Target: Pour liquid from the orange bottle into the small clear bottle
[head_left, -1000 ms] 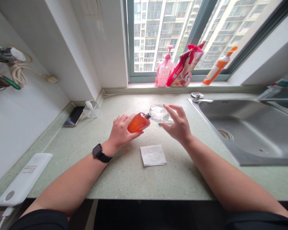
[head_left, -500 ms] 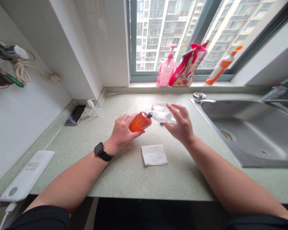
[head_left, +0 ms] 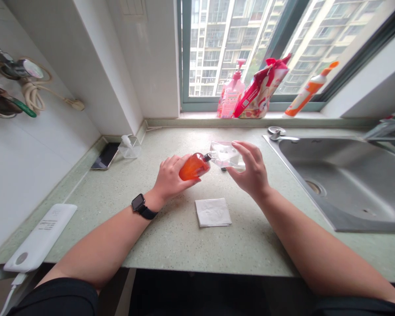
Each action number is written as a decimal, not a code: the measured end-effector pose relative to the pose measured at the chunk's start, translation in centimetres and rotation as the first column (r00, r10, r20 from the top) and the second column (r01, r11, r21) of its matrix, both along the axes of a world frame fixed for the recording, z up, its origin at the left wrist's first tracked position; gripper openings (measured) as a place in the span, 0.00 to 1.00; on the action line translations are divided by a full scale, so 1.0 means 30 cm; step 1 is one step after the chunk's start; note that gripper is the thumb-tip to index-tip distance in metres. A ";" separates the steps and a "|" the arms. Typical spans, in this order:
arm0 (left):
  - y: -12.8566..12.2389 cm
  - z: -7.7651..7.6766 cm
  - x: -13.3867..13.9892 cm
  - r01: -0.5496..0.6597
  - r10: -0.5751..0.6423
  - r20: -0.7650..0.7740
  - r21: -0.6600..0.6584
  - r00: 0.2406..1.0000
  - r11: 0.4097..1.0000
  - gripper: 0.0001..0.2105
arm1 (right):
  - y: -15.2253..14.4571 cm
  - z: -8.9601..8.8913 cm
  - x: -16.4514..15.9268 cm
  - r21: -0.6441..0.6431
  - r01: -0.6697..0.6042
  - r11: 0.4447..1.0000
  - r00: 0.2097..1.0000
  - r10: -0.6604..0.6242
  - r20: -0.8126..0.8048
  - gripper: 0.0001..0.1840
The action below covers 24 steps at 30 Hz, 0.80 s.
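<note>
My left hand [head_left: 171, 177] is wrapped round a bottle of orange-red liquid [head_left: 195, 166], tipped with its black threaded neck pointing right. That neck meets or nearly meets the narrow mouth of a clear, see-through container [head_left: 225, 153]. My right hand [head_left: 252, 170] grips this container from the right, thumb below and fingers above, so its far end is hidden. A small black object [head_left: 223, 169], perhaps a cap, lies on the counter just under the container. Nearer to me, a folded white paper tissue [head_left: 213, 212] lies flat between my forearms.
The speckled green counter [head_left: 171, 245] holds a phone [head_left: 105, 156], a clear pump dispenser [head_left: 130, 147] and a white power bank [head_left: 41, 237] at left. A steel sink [head_left: 349, 188] is at right. On the windowsill stand a pink pump bottle [head_left: 231, 95], a red packet [head_left: 260, 94] and an orange-white bottle [head_left: 309, 91].
Both hands keep their grip, with the bottle and container still mouth to mouth. The whole view has shifted slightly; the container's angle looks only a little different.
</note>
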State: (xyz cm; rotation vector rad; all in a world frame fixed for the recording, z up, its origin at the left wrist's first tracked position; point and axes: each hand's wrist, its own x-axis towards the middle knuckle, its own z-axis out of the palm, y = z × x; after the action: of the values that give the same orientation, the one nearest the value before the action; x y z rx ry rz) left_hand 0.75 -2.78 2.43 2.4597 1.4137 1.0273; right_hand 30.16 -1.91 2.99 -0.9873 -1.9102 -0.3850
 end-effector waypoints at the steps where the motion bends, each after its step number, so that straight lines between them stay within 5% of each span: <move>1: 0.000 0.000 0.000 0.002 -0.002 0.000 -0.001 1.000 1.000 0.39 | 0.000 0.000 0.000 -0.003 0.005 1.000 1.000 -0.005 0.002 0.49; 24: 0.010 -0.015 0.001 0.020 -0.020 0.005 0.017 1.000 1.000 0.39 | 0.000 0.004 0.001 0.008 -0.006 1.000 1.000 0.006 0.006 0.48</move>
State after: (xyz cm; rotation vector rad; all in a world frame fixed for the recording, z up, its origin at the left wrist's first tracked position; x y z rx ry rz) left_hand 0.77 -2.48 1.99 2.4757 1.3821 1.0455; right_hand 30.20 -1.91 3.11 -0.9756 -1.9154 -0.3929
